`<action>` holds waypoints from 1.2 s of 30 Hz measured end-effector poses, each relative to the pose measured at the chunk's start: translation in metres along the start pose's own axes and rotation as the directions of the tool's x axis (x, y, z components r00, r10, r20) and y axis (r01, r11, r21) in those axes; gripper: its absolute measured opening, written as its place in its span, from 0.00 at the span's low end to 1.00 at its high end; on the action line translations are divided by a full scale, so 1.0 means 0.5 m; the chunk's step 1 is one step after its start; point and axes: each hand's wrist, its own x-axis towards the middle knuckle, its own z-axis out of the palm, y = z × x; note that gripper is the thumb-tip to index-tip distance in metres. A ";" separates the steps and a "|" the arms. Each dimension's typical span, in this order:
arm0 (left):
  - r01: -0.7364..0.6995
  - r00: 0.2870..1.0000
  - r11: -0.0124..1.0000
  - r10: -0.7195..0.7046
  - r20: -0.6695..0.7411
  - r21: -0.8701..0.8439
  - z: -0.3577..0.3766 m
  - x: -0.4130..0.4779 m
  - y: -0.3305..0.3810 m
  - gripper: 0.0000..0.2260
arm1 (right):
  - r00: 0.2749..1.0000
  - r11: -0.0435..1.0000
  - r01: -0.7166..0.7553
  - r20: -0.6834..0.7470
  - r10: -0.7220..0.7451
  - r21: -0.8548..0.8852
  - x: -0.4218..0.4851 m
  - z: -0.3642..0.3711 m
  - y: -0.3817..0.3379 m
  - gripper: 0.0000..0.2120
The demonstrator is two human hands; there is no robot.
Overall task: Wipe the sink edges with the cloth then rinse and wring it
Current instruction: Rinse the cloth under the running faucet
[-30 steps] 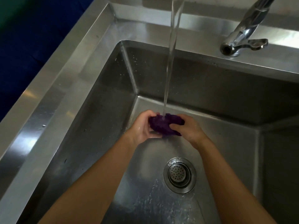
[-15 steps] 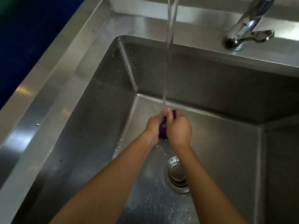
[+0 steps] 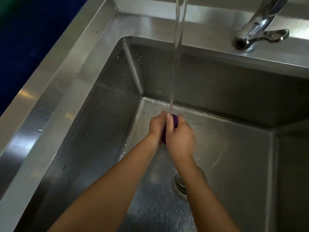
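A crumpled purple cloth (image 3: 174,121) is squeezed between left hand (image 3: 157,127) and right hand (image 3: 179,137), both grips tight, under running water (image 3: 178,56); wringing there risks re-soaking and splashing.

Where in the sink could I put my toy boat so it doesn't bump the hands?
The bare floor on the right, between the right hand and the sink's right wall, looks free. So does the flat left rim. The middle is crowded: both hands squeeze the purple cloth under the water stream, above the drain.
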 end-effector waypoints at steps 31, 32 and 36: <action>-0.083 0.992 0.990 0.093 -0.083 0.116 0.010 -0.029 -0.023 0.14 | 0.973 0.974 -0.224 0.060 0.225 -0.010 0.133 0.023 0.030 0.21; -0.117 0.991 0.980 0.126 -0.045 0.163 0.005 -0.028 -0.025 0.12 | 0.969 0.971 -0.238 0.075 0.237 0.013 0.132 0.021 0.040 0.22; -0.068 0.993 0.997 0.072 0.092 -0.040 -0.025 -0.023 -0.021 0.05 | 0.949 0.949 -0.288 0.169 0.266 0.128 0.136 -0.004 0.060 0.21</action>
